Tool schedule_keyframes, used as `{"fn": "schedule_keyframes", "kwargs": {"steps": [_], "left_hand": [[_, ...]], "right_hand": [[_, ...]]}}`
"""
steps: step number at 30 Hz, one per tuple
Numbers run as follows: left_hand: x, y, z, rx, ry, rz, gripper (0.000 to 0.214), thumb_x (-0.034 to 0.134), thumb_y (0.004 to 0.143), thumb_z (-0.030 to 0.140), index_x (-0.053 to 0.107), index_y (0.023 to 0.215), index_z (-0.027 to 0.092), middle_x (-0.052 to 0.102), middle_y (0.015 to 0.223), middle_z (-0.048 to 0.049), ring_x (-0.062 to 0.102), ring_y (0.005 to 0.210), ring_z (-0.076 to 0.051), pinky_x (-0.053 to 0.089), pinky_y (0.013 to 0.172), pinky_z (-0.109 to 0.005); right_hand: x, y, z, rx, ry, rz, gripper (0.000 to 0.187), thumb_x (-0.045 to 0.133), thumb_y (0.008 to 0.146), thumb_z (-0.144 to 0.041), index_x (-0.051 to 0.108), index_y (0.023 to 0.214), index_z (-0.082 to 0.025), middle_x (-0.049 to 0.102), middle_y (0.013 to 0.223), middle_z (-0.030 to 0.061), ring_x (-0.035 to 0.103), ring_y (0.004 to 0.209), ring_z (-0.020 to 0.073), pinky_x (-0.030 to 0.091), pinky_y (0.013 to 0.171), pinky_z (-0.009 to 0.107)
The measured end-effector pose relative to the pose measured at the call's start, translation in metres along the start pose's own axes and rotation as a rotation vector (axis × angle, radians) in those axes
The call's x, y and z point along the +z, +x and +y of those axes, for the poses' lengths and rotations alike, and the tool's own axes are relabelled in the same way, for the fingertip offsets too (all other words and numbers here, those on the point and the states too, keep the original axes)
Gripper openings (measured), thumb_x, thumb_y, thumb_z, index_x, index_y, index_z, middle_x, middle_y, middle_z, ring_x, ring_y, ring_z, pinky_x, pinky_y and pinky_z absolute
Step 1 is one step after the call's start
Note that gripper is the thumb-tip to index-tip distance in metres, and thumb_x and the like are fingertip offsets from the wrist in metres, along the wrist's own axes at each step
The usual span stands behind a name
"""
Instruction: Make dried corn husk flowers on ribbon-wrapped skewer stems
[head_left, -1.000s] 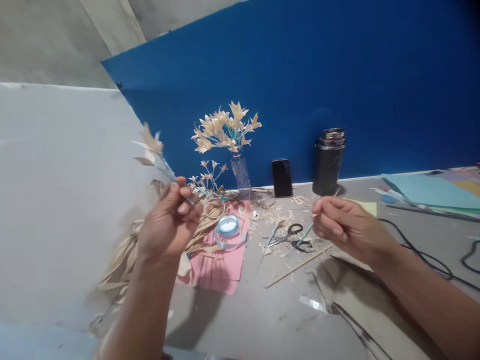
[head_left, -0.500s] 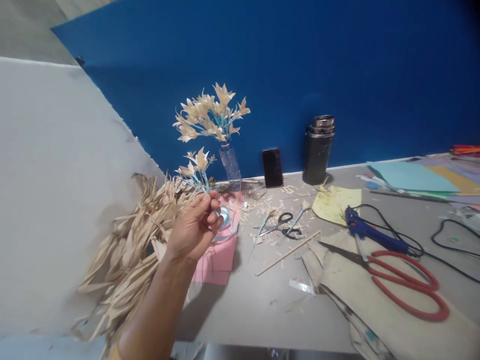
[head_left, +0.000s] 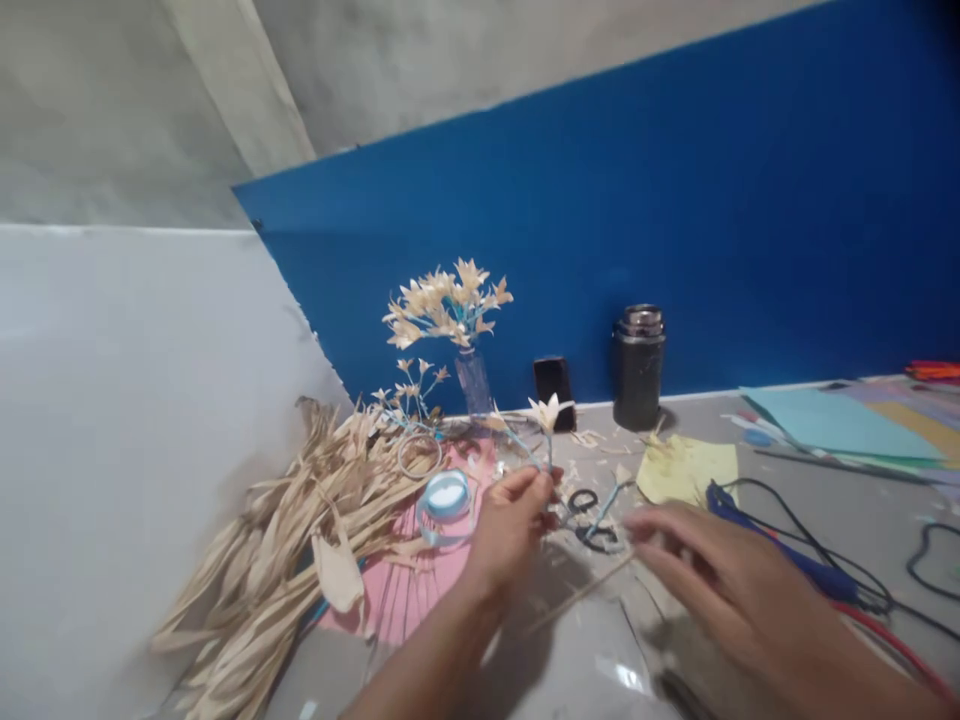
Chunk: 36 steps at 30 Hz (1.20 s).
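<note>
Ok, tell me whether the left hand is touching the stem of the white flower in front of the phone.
Touching: the head view shows the left hand pinching the stem between thumb and fingers.

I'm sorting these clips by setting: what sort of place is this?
Probably a craft table, at home or in a workshop. It shows in the heap of dried strips, the light-blue tape roll and the pale flowers in a clear bottle.

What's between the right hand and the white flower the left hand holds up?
Nothing visible blocks the right hand from the white flower in the left hand. The black scissor handles and a blue stem show between the hands but seem to lie lower, on the table.
</note>
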<state>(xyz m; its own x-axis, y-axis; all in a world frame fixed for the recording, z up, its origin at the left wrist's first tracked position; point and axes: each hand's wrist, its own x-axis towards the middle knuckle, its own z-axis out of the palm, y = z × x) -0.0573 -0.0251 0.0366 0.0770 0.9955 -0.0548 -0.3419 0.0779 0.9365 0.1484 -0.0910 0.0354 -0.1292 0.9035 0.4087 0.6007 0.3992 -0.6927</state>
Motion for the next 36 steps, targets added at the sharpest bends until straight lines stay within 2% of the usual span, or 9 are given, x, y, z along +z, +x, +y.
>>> {"fn": "schedule_keyframes", "kwargs": {"steps": [3, 6, 10, 14, 18, 23, 28, 33, 36], "left_hand": [[-0.002, 0.008, -0.015, 0.136, 0.124, -0.016, 0.039, 0.082, 0.072, 0.052, 0.070, 0.068, 0.015, 0.058, 0.067, -0.0006, 0.047, 0.061, -0.011, 0.039, 0.060, -0.024], [-0.005, 0.011, -0.023, 0.240, 0.190, 0.033, 0.038, 0.080, 0.074, 0.048, 0.066, 0.061, 0.016, 0.052, 0.063, 0.0001, 0.044, 0.062, -0.013, 0.036, 0.060, -0.026], [-0.003, 0.006, -0.025, 0.263, 0.196, 0.049, 0.037, 0.080, 0.072, 0.048, 0.065, 0.058, 0.017, 0.050, 0.063, -0.0006, 0.045, 0.062, -0.015, 0.037, 0.061, -0.028], [0.000, 0.000, -0.024, 0.338, 0.243, 0.060, 0.032, 0.079, 0.074, 0.046, 0.070, 0.061, 0.018, 0.051, 0.070, -0.0018, 0.046, 0.066, -0.015, 0.039, 0.063, -0.028], [-0.002, -0.002, -0.030, 0.368, 0.279, 0.036, 0.032, 0.074, 0.082, 0.047, 0.072, 0.065, 0.019, 0.053, 0.073, -0.0035, 0.050, 0.072, -0.018, 0.042, 0.070, -0.030], [-0.008, 0.002, -0.042, 0.358, 0.267, -0.013, 0.028, 0.072, 0.085, 0.042, 0.072, 0.068, 0.019, 0.057, 0.078, -0.0049, 0.058, 0.081, -0.021, 0.046, 0.080, -0.033], [-0.008, 0.001, -0.040, 0.333, 0.358, -0.004, 0.023, 0.069, 0.085, 0.030, 0.070, 0.065, 0.019, 0.056, 0.071, -0.0031, 0.054, 0.073, -0.019, 0.042, 0.070, -0.029], [-0.007, 0.000, -0.037, 0.335, 0.420, 0.008, 0.029, 0.066, 0.084, 0.029, 0.066, 0.057, 0.018, 0.053, 0.062, -0.0014, 0.051, 0.067, -0.017, 0.039, 0.066, -0.028], [-0.008, 0.000, -0.038, 0.323, 0.421, 0.021, 0.018, 0.066, 0.082, 0.026, 0.072, 0.069, 0.017, 0.062, 0.067, -0.0024, 0.053, 0.067, -0.016, 0.041, 0.067, -0.027]], "right_hand": [[0.022, 0.055, -0.015, 0.040, 0.131, -0.087, 0.011, 0.062, 0.084, -0.032, 0.067, 0.090, -0.023, 0.072, 0.082, 0.0044, 0.065, 0.073, 0.0215, 0.049, 0.066, 0.032], [0.049, 0.079, -0.011, 0.066, 0.256, -0.121, 0.006, 0.064, 0.077, -0.027, 0.060, 0.076, -0.022, 0.069, 0.073, 0.0009, 0.063, 0.069, 0.0195, 0.048, 0.063, 0.029], [0.067, 0.073, 0.012, 0.100, 0.408, -0.106, 0.017, 0.067, 0.074, -0.035, 0.057, 0.071, -0.022, 0.065, 0.067, -0.0009, 0.060, 0.064, 0.0189, 0.048, 0.062, 0.030], [0.071, 0.064, 0.025, 0.163, 0.512, -0.047, 0.027, 0.071, 0.075, -0.046, 0.064, 0.077, -0.020, 0.067, 0.070, 0.0015, 0.061, 0.064, 0.0199, 0.049, 0.059, 0.030], [0.071, 0.062, 0.025, 0.204, 0.455, 0.034, 0.033, 0.072, 0.075, -0.050, 0.070, 0.082, -0.019, 0.069, 0.070, 0.0036, 0.062, 0.065, 0.0218, 0.050, 0.060, 0.031], [0.065, 0.062, 0.020, 0.187, 0.369, 0.001, 0.035, 0.070, 0.074, -0.052, 0.072, 0.066, -0.018, 0.066, 0.061, 0.0042, 0.062, 0.063, 0.0238, 0.049, 0.062, 0.034], [0.066, 0.063, 0.020, 0.197, 0.453, -0.015, 0.032, 0.072, 0.073, -0.048, 0.075, 0.066, -0.017, 0.068, 0.061, 0.0047, 0.059, 0.060, 0.0222, 0.048, 0.059, 0.033], [0.065, 0.065, 0.023, 0.208, 0.492, -0.024, 0.031, 0.073, 0.073, -0.047, 0.078, 0.068, -0.017, 0.073, 0.068, 0.0078, 0.064, 0.066, 0.0243, 0.049, 0.061, 0.032], [0.064, 0.065, 0.023, 0.173, 0.431, 0.008, 0.028, 0.072, 0.075, -0.044, 0.077, 0.066, -0.018, 0.074, 0.071, 0.0077, 0.066, 0.071, 0.0248, 0.050, 0.066, 0.032]]}}
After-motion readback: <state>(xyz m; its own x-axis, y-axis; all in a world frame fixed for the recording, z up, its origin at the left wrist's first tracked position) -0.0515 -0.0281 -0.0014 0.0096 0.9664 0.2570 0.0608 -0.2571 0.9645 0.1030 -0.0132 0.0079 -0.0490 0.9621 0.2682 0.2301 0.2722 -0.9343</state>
